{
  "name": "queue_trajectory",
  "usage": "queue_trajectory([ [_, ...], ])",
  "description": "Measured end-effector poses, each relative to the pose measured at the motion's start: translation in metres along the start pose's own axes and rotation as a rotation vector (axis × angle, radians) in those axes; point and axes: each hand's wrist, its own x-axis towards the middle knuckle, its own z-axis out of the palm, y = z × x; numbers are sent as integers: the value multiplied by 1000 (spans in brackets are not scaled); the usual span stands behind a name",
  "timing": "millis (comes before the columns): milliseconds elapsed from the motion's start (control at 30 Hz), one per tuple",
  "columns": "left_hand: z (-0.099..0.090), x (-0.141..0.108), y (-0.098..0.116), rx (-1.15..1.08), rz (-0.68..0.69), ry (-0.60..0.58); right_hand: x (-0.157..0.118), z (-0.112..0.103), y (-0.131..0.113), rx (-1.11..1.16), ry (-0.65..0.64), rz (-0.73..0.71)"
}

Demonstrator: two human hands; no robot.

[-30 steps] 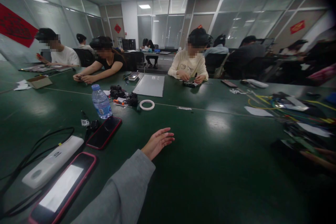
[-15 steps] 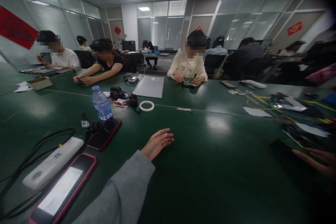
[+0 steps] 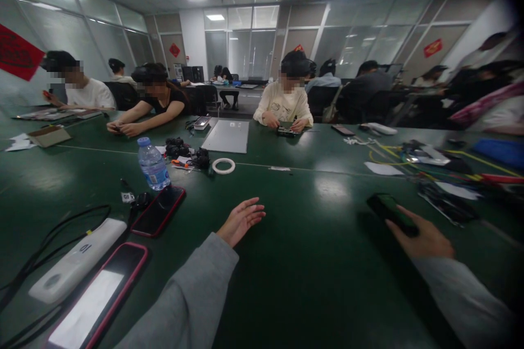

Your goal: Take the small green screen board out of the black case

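Observation:
My left hand (image 3: 241, 222) is held over the green table (image 3: 303, 272) left of centre, palm turned inward, fingers apart and nothing in it. On the right, my right hand (image 3: 426, 237) grips a dark, elongated object (image 3: 393, 212) between thumb and fingers; what it is cannot be made out. A wide stretch of table lies between the two hands. Left of my left hand lie a phone in a red case (image 3: 159, 211), a second phone with a lit screen (image 3: 100, 300) and a white device (image 3: 77, 262) marked 01.
A water bottle (image 3: 153, 164), a white tape ring (image 3: 223, 166) and black parts (image 3: 180, 150) stand beyond my left hand. Cables and papers (image 3: 383, 168) lie at the right. A silver panel (image 3: 226, 137) is near a person (image 3: 282, 101) across the table.
My right hand has come further into view from the right edge with the dark object in it. The view has turned slightly right. My left hand keeps nearly the same pose.

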Motion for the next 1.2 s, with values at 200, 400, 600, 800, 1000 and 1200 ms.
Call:
queue_trajectory([
  [200, -2, 1, -3, 2, 26, 37, -51, 44, -182, 218, -98, -201],
  [400, 0, 2, -6, -9, 90, 115, -103, 57, -309, 415, -146, -501],
  [600, -5, 6, -9, 48, 116, 154, -112, 54, -329, 448, -158, -582],
  [800, -7, 6, -9, 60, 113, 140, -111, 53, -327, 446, -194, -561],
  [1000, -4, 5, -6, -47, 88, 110, -110, 49, -328, 413, -197, -569],
  [1200, -3, 7, -6, -51, 88, 125, -110, 50, -327, 391, -165, -588],
])
